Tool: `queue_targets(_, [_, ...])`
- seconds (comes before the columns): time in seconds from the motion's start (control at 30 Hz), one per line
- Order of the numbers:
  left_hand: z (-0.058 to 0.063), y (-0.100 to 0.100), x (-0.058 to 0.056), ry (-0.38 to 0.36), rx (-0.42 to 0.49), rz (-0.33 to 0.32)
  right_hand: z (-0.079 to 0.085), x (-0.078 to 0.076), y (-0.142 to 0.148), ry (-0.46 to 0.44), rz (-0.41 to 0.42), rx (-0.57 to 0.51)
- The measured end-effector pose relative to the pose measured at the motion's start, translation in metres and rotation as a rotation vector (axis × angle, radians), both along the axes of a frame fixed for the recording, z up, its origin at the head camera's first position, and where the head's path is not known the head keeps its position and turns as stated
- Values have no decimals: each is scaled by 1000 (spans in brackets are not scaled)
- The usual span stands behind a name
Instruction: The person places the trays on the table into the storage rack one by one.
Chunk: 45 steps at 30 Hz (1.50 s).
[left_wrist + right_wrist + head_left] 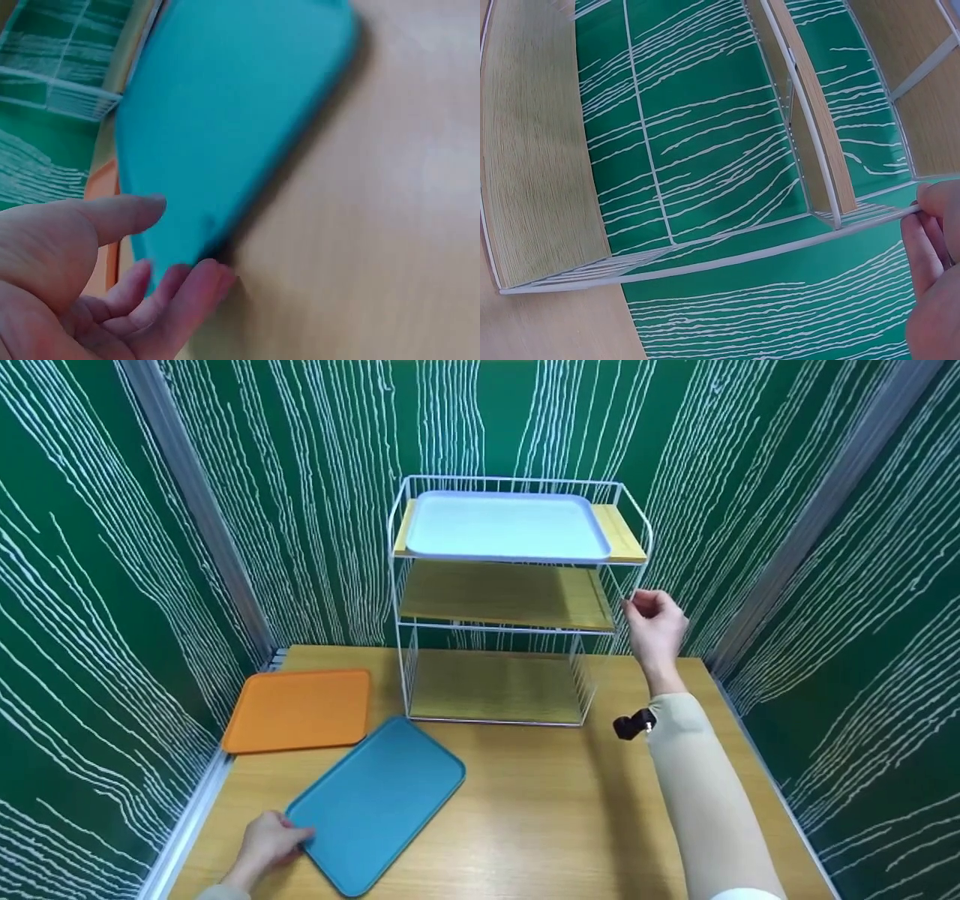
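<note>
A person's left hand [266,844] grips a teal tray [379,806] at its near left corner, the thumb over the top and the fingers under the edge. The tray is set slantwise over the left part of a wood-grain surface [525,825], its far corner close to the front left foot of a three-tier wire rack [510,594]. In the left wrist view a dark shadow runs along one long edge of the tray; whether it lies fully flat cannot be told.

The right hand [656,626] pinches the rack's white side wire between thumb and fingers, near the height of the middle shelf. The rack stands upright towards the back of the surface and has wood-grain boards. A pale blue tray [510,525] lies flat on the top board, with a strip of board visible to its right.

An orange tray [300,711] lies left of the rack, just beyond the teal tray; whether the two touch is unclear. A small black device [634,724] sits at the right wrist beside a pale sleeve [709,802]. Green panels [862,622] with wavy white lines enclose the back and sides.
</note>
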<state>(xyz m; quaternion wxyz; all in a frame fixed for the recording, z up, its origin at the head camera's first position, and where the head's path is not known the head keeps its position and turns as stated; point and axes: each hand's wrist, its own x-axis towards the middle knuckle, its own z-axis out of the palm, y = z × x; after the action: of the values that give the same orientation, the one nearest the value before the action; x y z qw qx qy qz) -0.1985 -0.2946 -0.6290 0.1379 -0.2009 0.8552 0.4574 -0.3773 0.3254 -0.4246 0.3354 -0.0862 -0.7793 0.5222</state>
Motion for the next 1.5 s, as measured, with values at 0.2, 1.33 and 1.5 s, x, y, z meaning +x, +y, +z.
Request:
queue_targets(0.2, [-4,-4,4,-60,65,81,0,0,3,17,-28,-4])
queue_targets(1.33, [7,-18,2,158,471,226,-5,-5,-2,54,-19,0])
queue_targets(1.5, [27,-10,-2,166,469,164,-6,-5,-3,53,-9,-19])
